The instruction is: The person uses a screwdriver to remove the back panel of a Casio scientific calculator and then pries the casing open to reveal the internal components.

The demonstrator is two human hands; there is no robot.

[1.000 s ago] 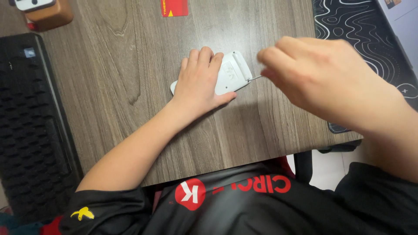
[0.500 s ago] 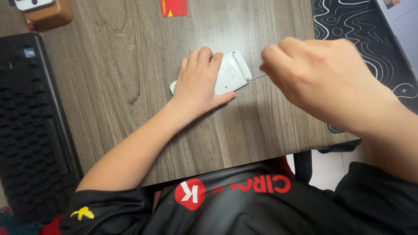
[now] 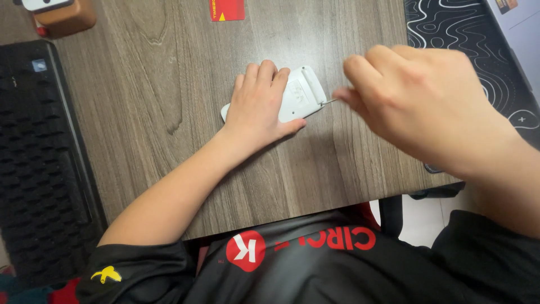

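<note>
At the far left of your view a black keyboard (image 3: pixel 39 163) lies along the edge of the wood-grain desk (image 3: pixel 146 112), with a brown block (image 3: pixel 64 19) at the top corner and a red card (image 3: pixel 226 9) further along the top edge. Your left hand (image 3: pixel 260 107) lies flat, palm down, on a small white device (image 3: pixel 298 94) in the middle of the desk, its fingers (image 3: pixel 264 73) pressed together and laid over the device's left part, thumb along its near edge; it sits just as it did half a second ago, and the device has not shifted. To the right, your right hand (image 3: pixel 422 101) hovers above the desk with its fingers bunched, pinching a thin metal pin (image 3: pixel 329 102) whose tip touches the right edge of the device. Compared with a second ago, this hand has barely moved. Beyond it a black mat with white contour lines (image 3: pixel 478 50) covers the desk's right side.
</note>
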